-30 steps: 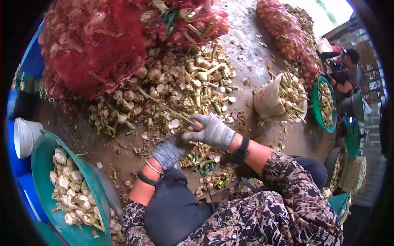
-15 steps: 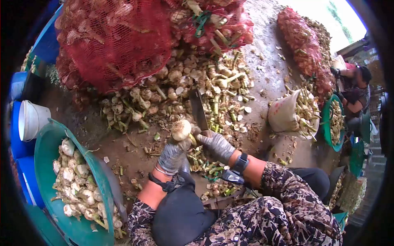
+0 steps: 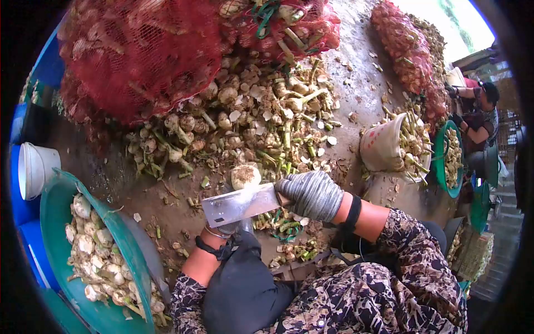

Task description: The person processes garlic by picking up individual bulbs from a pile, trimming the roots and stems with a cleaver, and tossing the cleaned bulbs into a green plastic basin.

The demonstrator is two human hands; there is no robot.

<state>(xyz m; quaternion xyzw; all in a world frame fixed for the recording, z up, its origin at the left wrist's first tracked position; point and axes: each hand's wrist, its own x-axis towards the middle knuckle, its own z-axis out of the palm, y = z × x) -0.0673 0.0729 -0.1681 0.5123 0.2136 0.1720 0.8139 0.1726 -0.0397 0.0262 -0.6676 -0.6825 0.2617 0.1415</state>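
My right hand (image 3: 314, 195), in a grey knit glove, is wrapped around the handle of a cleaver (image 3: 240, 204). Its broad, shiny blade points left and lies across the front of a garlic bulb (image 3: 245, 175), whose brown root end shows above the blade's upper edge. My left hand (image 3: 227, 229) is gloved too and mostly covered by the blade; it holds the bulb from below, over my left knee. Beyond my hands spreads a heap of garlic bulbs and cut stems (image 3: 233, 119).
Left, a tilted green basin (image 3: 53, 222) holds trimmed garlic bulbs, with a white bucket (image 3: 38, 170) behind it. Full red mesh sacks (image 3: 139, 61) stand ahead. A bucket of cut stems (image 3: 381, 146) is at right, near a person (image 3: 481, 119) beside another green basin (image 3: 442, 161).
My right hand has swung the cleaver from pointing away over the heap to lying leftward across the bulb. The bulb has turned, root end now showing. The view has shifted slightly.
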